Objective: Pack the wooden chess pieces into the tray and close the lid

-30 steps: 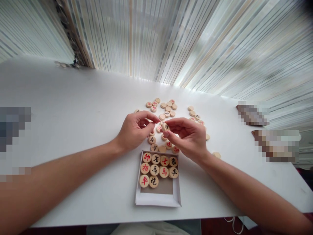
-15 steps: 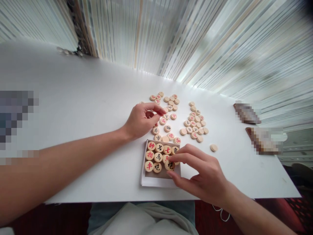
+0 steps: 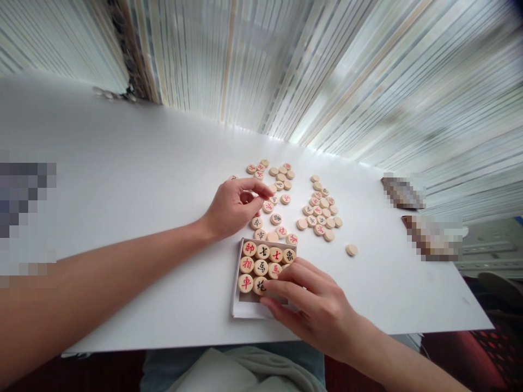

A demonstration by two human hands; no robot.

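1. While both bare forearms are reaching in from the lower corners of the frame, a white table (image 3: 122, 179) is filling the middle, and a striped curtain (image 3: 327, 71) is hanging behind it across the top.
2. At lower centre-right, the right hand (image 3: 318, 313) is lying over the near right corner of the box. Its fingers (image 3: 294, 277) are stretching onto the pieces there, and I cannot tell whether they are pinching one.
3. At centre, the left hand (image 3: 232, 208) is curling thumb and forefinger toward each other over loose discs just beyond the box. Whether it is gripping one is hidden.
4. Just below centre, the shallow white box (image 3: 241, 310) is sitting near the table's front edge, holding round wooden chess pieces (image 3: 261, 252) in rows, with red and black characters facing up.
5. One far cluster (image 3: 281, 177) is lying above the left hand, and a right cluster (image 3: 321, 212) is lying apart, right of centre.
6. A single disc (image 3: 351, 250) is lying alone, further right.
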